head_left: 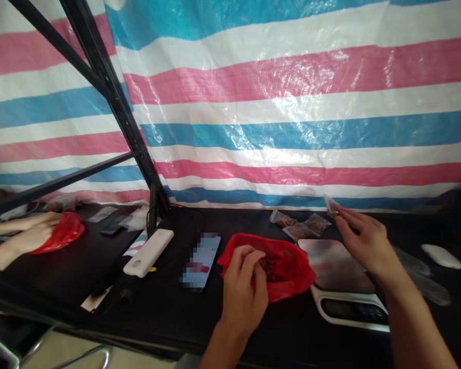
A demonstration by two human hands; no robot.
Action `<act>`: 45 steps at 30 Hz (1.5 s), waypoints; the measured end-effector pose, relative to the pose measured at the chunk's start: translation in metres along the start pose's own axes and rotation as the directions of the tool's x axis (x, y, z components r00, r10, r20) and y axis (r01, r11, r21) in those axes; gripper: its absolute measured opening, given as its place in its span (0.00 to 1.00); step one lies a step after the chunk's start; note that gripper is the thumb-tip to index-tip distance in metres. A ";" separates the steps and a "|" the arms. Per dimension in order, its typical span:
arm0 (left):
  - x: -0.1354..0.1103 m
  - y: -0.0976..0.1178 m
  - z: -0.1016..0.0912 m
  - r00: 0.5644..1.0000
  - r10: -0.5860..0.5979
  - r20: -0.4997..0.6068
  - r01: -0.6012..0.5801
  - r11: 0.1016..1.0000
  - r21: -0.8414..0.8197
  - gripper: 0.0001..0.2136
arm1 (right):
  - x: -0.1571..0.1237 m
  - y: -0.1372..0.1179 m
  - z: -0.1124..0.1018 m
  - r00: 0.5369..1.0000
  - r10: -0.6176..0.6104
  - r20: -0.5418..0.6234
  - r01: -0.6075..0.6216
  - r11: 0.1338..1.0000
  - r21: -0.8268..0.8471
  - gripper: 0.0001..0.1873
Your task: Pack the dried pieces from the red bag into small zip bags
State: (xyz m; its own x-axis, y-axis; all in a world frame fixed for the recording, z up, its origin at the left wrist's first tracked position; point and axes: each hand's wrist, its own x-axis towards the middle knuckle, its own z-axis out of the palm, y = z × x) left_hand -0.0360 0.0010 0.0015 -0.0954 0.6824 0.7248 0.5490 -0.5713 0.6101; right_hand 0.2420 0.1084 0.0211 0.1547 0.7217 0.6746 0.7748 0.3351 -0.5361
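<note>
A red plastic bag (288, 287) lies wide at the mouth in front of me, with small dried brown pieces (269, 267) inside. My left hand (245, 287) is at its left rim, fingers curled in over the pieces; what they grip is not visible. Above the back of a white kitchen scale (341, 266), my right hand (364, 238) pinches a small clear plastic bag (331, 205) near its edge. Whether anything is in that bag is hard to tell. Several filled clear sachets (301, 225) rest behind the red bag and the scale.
Left of the red bag are a phone (202, 262) and a white power bank (149, 252). Clear plastic bags (418, 274) and a white rounded object (441, 255) lie at right. Beyond a black metal frame (126, 123), another person's hands (36, 233) work at another red bag (67, 231).
</note>
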 end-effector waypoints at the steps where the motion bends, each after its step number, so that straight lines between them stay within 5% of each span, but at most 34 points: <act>1: 0.000 0.003 0.002 0.999 -0.040 0.018 0.041 0.996 -0.075 0.12 | -0.007 -0.017 -0.003 1.000 -0.009 0.022 0.008 0.997 0.075 0.21; 3: 0.002 0.009 0.006 0.981 -0.182 0.069 0.194 0.941 -0.276 0.08 | -0.024 -0.055 -0.007 0.999 -0.009 0.053 -0.002 0.979 0.205 0.21; 6: 0.005 0.014 0.014 0.895 -0.391 0.215 0.438 0.675 -0.594 0.10 | -0.049 -0.104 -0.004 0.969 -0.097 0.228 -0.012 0.901 0.433 0.19; 9: 0.009 0.011 0.018 0.845 -0.442 0.302 0.498 0.440 -0.748 0.17 | -0.063 -0.130 0.000 0.884 -0.192 0.426 -0.044 0.874 0.485 0.18; 13: 0.012 0.001 0.017 0.803 -0.502 0.323 0.517 0.314 -0.796 0.21 | -0.065 -0.134 -0.001 0.840 -0.216 0.497 -0.014 0.908 0.418 0.18; 18: 0.013 -0.002 0.015 0.737 -0.579 0.349 0.586 0.289 -0.757 0.21 | -0.064 -0.128 -0.002 0.817 -0.230 0.529 0.054 0.944 0.327 0.18; 23: 0.014 0.001 0.011 0.739 -0.520 0.429 0.634 0.321 -0.703 0.19 | -0.062 -0.122 -0.001 0.812 -0.226 0.538 0.077 0.955 0.285 0.17; 32: 0.016 0.003 0.011 0.726 -0.475 0.497 0.665 0.301 -0.684 0.20 | -0.065 -0.118 0.005 0.957 -0.184 0.222 0.125 0.958 0.258 0.09; 38: 0.014 0.003 0.014 0.725 -0.518 0.454 0.630 0.233 -0.741 0.20 | -0.066 -0.128 0.005 0.882 -0.258 0.395 0.113 0.929 0.354 0.03; 45: 0.015 -0.001 0.012 0.722 -0.527 0.448 0.642 0.268 -0.718 0.19 | -0.067 -0.130 0.010 0.878 -0.229 0.421 0.077 0.934 0.348 0.03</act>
State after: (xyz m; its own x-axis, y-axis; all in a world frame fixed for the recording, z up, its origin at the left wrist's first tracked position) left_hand -0.0280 0.0175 0.0081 0.0140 0.9982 0.0578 -0.5102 -0.0426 0.8590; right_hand 0.1249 0.0227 0.0407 -0.2998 0.8116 0.5015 0.5229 0.5795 -0.6252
